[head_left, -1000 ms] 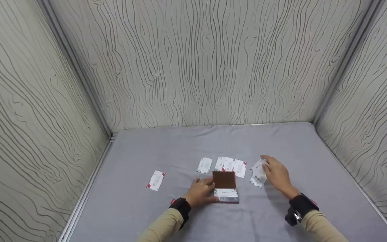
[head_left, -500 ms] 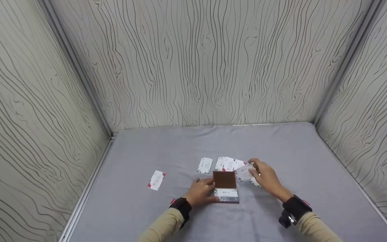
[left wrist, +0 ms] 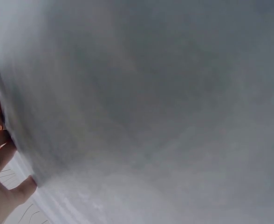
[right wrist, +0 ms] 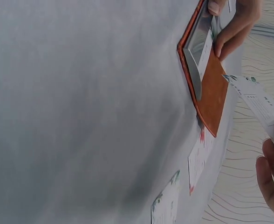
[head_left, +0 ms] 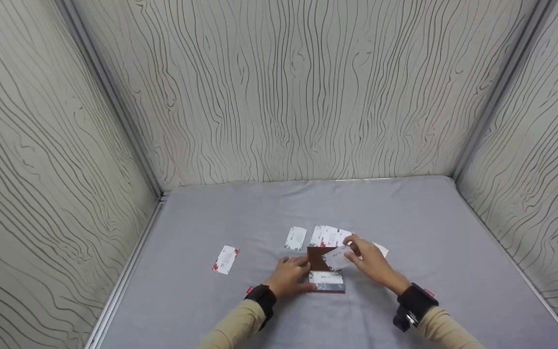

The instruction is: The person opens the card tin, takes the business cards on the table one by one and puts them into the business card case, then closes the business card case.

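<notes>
A brown card case [head_left: 316, 256] lies unfolded on the table, with white cards [head_left: 326, 277] in its metal tray. My left hand [head_left: 287, 278] holds its left side, thumb at the front corner and fingers by the lid. Between thumb and fingers, my right hand [head_left: 372, 264] pinches a white business card [head_left: 335, 259] with leaf print, tilted over the lid. The right wrist view shows this card [right wrist: 258, 102] apart from the brown lid [right wrist: 215, 88]. Only the fingers of my left hand [left wrist: 2, 182] and a sliver of the case appear in the left wrist view.
Behind the case, several overlapping cards [head_left: 326, 236] with red flowers lie on the grey cloth [head_left: 240, 310]. One leaf-print card [head_left: 296, 238] lies left of them, and a red-cornered card [head_left: 225, 260] farther left. Another card [head_left: 381, 249] is partly hidden behind my right hand. Patterned panels surround the table.
My right hand has lifted a card from those at the right and carried it left, over the case lid. My left hand has stayed at the case.
</notes>
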`<state>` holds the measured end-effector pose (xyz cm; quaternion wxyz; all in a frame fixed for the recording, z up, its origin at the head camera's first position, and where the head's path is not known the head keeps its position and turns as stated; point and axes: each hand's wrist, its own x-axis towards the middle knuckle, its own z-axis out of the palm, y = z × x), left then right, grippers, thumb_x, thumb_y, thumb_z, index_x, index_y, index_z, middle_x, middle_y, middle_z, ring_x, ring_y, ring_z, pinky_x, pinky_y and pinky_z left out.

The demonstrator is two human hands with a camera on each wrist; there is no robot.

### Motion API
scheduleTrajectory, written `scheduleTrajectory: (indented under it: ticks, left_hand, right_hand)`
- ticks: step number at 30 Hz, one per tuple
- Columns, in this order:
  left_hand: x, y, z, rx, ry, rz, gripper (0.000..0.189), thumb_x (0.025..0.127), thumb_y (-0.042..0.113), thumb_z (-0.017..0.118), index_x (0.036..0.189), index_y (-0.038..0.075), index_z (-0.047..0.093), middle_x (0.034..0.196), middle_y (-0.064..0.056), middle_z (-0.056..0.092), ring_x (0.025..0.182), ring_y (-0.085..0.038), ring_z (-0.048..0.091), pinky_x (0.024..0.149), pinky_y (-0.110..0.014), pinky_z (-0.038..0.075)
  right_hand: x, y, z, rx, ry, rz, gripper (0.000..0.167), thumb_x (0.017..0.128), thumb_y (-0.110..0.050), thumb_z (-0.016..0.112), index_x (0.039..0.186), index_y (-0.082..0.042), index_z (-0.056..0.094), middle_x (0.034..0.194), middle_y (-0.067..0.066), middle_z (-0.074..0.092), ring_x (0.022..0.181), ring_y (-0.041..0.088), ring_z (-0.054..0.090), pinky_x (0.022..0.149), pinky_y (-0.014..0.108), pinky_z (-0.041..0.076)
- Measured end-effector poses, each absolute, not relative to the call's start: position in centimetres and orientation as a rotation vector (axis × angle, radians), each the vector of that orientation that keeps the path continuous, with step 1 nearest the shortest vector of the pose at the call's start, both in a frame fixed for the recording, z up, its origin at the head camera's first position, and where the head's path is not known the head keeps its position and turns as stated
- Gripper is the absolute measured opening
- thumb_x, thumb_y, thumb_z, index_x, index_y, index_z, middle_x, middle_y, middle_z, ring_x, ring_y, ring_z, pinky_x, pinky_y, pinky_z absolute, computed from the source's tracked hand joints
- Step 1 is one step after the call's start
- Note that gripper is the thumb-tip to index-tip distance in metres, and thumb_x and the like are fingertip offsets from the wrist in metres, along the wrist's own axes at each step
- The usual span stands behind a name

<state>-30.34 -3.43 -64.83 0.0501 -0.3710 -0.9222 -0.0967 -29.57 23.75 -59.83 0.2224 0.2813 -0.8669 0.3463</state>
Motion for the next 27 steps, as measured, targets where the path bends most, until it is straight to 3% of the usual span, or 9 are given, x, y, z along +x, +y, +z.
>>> scheduleTrajectory:
  ticks: [12, 20, 27]
  left_hand:
    - [-30.4, -3.4, -64.9, -1.137, -2.767, -0.284, 0.057, 0.088, 0.054, 0.067, 0.125, 0.010, 0.067, 0.138, -0.007, 0.057, 0.126, -0.024, 0.053, 0.102, -0.056, 0.039]
    - [-30.4, -3.5, -64.6, -1.167, -2.710, -0.214, 0.055, 0.089, 0.054, 0.066, 0.123, 0.012, 0.068, 0.138, -0.007, 0.057, 0.123, -0.023, 0.055, 0.098, -0.053, 0.043]
    - [-30.3, -3.4, -64.7, -1.164, -2.733, -0.227, 0.054, 0.090, 0.053, 0.066, 0.123, 0.010, 0.069, 0.138, -0.008, 0.056, 0.124, -0.024, 0.054, 0.099, -0.053, 0.042]
  right_hand:
    - [-29.6, 22.5, -61.7, 0.757, -2.509, 1.019, 0.026, 0.085, -0.001, 0.074, 0.106, -0.001, 0.059, 0.072, -0.008, 0.052, 0.065, 0.005, 0.047, 0.059, 0.026, 0.042]
    - [-29.6, 22.0, -62.4, 0.642, -2.643, 1.005, 0.024, 0.087, -0.008, 0.074, 0.104, -0.008, 0.058, 0.088, 0.000, 0.062, 0.074, 0.014, 0.057, 0.066, 0.032, 0.049]
    - [-29.5, 21.6, -62.8, 0.673, -2.634, 0.996, 0.021, 0.086, -0.008, 0.075, 0.097, -0.009, 0.056, 0.090, 0.000, 0.061, 0.070, 0.008, 0.052, 0.061, 0.028, 0.047]
